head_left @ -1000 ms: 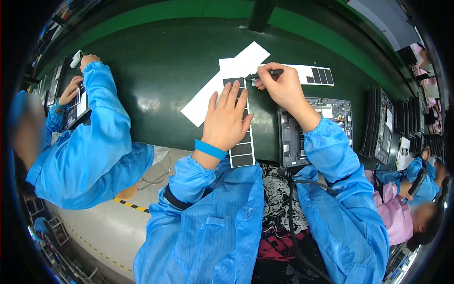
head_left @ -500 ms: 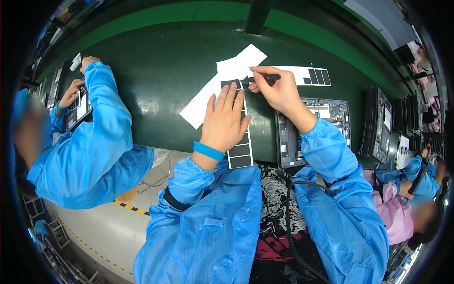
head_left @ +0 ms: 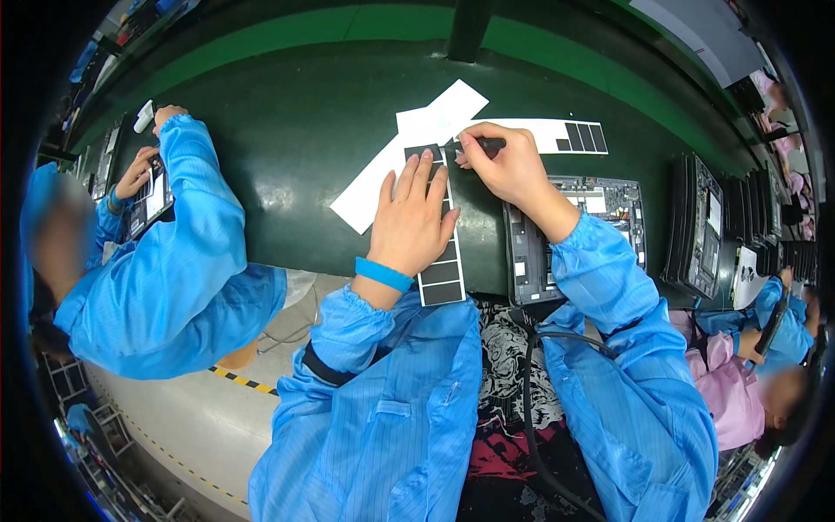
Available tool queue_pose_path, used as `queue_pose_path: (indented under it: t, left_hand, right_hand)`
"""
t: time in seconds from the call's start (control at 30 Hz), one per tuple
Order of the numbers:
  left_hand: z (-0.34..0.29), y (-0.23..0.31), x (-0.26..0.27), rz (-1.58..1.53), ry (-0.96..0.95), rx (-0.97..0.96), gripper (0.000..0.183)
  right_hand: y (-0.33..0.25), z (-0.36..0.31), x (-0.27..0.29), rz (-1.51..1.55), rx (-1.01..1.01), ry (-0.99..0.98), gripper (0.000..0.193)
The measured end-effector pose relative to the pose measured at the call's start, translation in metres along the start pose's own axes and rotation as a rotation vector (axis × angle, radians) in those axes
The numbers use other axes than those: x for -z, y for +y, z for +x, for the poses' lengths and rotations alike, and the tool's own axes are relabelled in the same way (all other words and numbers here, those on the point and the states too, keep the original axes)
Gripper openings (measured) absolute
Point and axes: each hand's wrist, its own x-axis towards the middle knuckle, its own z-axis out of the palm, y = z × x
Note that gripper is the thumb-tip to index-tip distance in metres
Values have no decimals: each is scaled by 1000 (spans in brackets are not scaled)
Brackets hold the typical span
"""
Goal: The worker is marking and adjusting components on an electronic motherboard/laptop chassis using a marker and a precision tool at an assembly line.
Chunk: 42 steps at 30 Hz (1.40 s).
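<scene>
My left hand (head_left: 411, 217) lies flat with fingers stretched over a white strip (head_left: 459, 265) that carries a column of black rectangular pads (head_left: 442, 294). Its fingertips press the strip near its far end. In my right hand (head_left: 513, 170), a slim black pen-like tool (head_left: 487, 144) is pinched, its tip at the strip's far end beside my left fingertips. The tip is too small to make out. More white sheets (head_left: 365, 193) lie crossed beneath and beyond the strip. Another white strip (head_left: 535, 135), with a few black pads at its right end, reaches out behind my right hand.
An opened laptop base (head_left: 531, 252) with bare circuit boards lies under my right forearm. Stacked dark laptop parts (head_left: 696, 226) stand farther right on the green table (head_left: 296, 113). To the left, a co-worker in a blue sleeve (head_left: 204, 191) handles another device (head_left: 155, 200).
Both my hands hold nearly the same place, the tool's tip still at the strip's far end. The view has shifted very slightly. At left, the co-worker's arm has moved a little.
</scene>
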Motion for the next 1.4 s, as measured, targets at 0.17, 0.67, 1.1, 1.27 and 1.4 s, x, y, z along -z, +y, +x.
queue_pose_path:
  t: [0.17,0.67,1.1,1.27,1.4]
  left_hand:
    - [0,-1,0,-8,14,-2,56]
    - [11,-15,-2,-68,21,-65,56]
    - [38,89,85,-414,-316,-209,22]
    - [61,173,2,-680,-209,-266,42]
    - [77,202,-39,-547,-204,-316,51]
  right_hand:
    - [1,-3,-3,2,144,18,20]
    - [-36,-47,92,329,57,243,16]
    - [74,-143,214,566,-206,525,20]
    - [90,-132,209,636,-161,593,22]
    - [101,-130,208,623,-107,636,24]
